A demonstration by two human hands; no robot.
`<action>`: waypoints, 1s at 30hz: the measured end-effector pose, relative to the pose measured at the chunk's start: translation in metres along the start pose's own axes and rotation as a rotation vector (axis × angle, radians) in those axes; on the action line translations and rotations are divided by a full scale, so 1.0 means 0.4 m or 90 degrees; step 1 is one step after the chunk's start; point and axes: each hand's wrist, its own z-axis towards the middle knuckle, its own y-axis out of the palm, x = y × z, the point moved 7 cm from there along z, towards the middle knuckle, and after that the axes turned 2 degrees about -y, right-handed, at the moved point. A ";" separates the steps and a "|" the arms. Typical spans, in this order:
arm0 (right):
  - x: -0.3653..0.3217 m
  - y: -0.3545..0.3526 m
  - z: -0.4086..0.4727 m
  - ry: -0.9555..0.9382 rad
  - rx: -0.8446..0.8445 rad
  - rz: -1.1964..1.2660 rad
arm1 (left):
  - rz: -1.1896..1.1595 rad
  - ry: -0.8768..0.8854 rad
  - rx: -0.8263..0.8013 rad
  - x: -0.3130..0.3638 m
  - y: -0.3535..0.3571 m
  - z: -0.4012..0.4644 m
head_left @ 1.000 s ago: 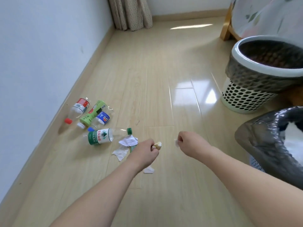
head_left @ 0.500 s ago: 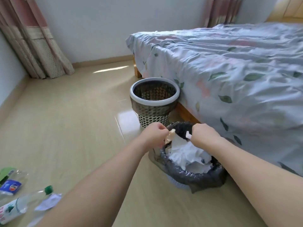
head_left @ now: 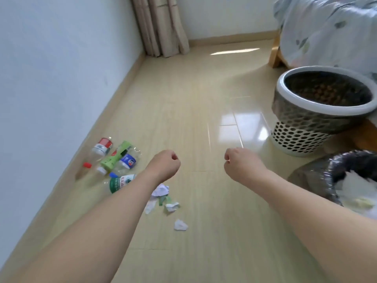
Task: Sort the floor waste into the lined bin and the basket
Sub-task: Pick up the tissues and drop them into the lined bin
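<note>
Crumpled white and green paper scraps (head_left: pixel 163 198) lie on the pale wooden floor (head_left: pixel 195 111) at lower centre of the head view, partly under the left forearm, with one white scrap (head_left: pixel 180 225) a little apart below them. Left of them, near the white wall, sits a cluster of clear plastic bottles (head_left: pixel 114 162), their long axes running roughly from lower left to upper right; the red-capped one points its cap toward the lower left.

The left hand (head_left: pixel 164 167) and right hand (head_left: pixel 240 165) hover above the floor at mid-frame, each grip curled closed with nothing visible in it.

The black-lined bin (head_left: pixel 318 176), already holding white paper, sits at the right edge; the white perforated basket (head_left: pixel 306 137) stands just above it, beside the bed (head_left: pixel 326 29).

The step in hand looks like reaching for more paper. It would go best by lowering both hands onto the scraps, opening the fingers wide and gathering several at once, so small pieces are not left behind.
</note>
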 end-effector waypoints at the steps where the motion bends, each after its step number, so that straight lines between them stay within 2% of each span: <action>1: -0.053 0.056 0.020 -0.011 -0.037 0.015 | 0.029 -0.021 0.014 -0.078 -0.019 -0.001; 6: -0.281 0.362 0.068 -0.085 -0.202 0.040 | 0.096 -0.106 -0.002 -0.440 -0.005 -0.017; 9: -0.339 0.494 0.068 -0.097 -0.261 0.036 | 0.122 -0.092 -0.028 -0.534 0.071 -0.010; 14: -0.340 0.581 0.099 -0.026 -0.220 0.103 | 0.121 -0.027 0.037 -0.508 0.171 0.033; 19: -0.350 0.606 0.132 -0.065 -0.185 0.093 | 0.197 -0.014 0.109 -0.487 0.196 0.077; 24: -0.323 0.618 0.134 -0.032 -0.209 0.084 | 0.219 -0.053 0.089 -0.485 0.198 0.095; 30: -0.314 0.622 0.119 -0.044 -0.244 0.133 | 0.220 -0.117 0.005 -0.486 0.203 0.074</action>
